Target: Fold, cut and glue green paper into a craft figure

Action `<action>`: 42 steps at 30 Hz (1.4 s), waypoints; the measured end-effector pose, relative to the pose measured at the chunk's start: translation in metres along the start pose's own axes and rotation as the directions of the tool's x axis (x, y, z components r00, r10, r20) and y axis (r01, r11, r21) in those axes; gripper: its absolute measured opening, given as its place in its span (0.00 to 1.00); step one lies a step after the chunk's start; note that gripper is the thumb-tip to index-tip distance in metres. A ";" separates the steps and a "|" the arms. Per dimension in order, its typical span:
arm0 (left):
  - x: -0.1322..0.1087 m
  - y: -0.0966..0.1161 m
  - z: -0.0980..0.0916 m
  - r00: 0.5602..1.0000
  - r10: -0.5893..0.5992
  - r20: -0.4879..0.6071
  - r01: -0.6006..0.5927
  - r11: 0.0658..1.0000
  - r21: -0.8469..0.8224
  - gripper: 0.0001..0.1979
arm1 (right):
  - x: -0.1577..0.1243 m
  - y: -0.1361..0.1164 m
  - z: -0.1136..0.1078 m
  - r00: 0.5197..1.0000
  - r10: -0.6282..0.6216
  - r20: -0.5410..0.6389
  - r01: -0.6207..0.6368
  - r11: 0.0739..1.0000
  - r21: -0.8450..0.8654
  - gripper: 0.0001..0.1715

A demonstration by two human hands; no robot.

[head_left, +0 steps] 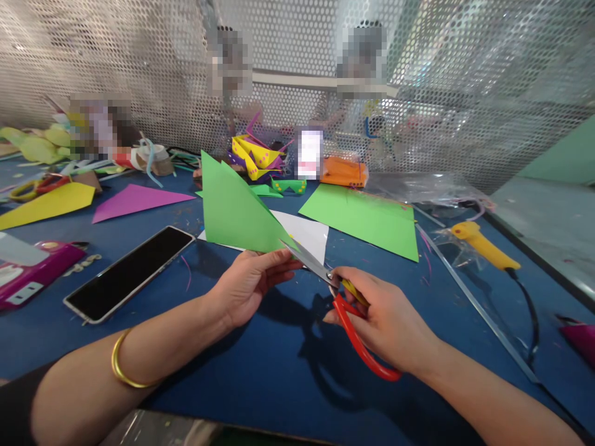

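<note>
My left hand (253, 282) pinches the lower right edge of a folded green sheet of paper (235, 207), which stands up above the table. In my right hand (383, 310) is a pair of scissors (357, 337) with red and yellow handles, its blades pointing to the upper left. The blade tips meet the paper's right corner, close to my left fingertips. Whether the blades are fully closed is hard to make out. Behind the folded piece lies a white sheet (313, 232), partly covered.
A flat green sheet (367, 217) lies right of centre, near a yellow glue gun (486, 244) with a black cord. To the left are a phone (132, 272), a purple sheet (139, 202), a yellow sheet (51, 204) and a magenta tool (39, 272). Perforated metal (297, 37) bounds the back.
</note>
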State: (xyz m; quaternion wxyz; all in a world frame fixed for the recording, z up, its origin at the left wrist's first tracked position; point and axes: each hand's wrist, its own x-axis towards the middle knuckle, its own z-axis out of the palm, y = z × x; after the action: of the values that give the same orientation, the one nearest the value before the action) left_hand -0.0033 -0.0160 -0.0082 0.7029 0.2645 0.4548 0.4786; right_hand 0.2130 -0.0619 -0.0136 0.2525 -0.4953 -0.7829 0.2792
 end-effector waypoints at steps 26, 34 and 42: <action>0.001 0.001 0.000 1.000 -0.023 -0.003 0.023 1.000 0.021 0.03 | -0.001 0.003 0.007 0.994 -0.085 -0.062 0.078 0.992 -0.104 0.19; 0.005 0.008 0.000 0.993 0.087 -0.077 -0.101 0.975 -0.200 0.04 | -0.001 0.005 0.006 0.994 -0.088 -0.067 0.081 0.992 -0.095 0.18; 0.008 0.010 0.003 0.973 0.095 -0.212 -0.142 0.966 -0.217 0.05 | -0.002 0.002 0.010 0.997 0.012 -0.072 -0.013 1.000 -0.012 0.16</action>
State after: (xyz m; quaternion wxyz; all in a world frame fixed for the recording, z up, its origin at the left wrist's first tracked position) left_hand -0.0041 -0.0049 -0.0018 0.6498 0.1583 0.4475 0.5937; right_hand 0.2087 -0.0648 -0.0225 0.2755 -0.5114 -0.7721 0.2577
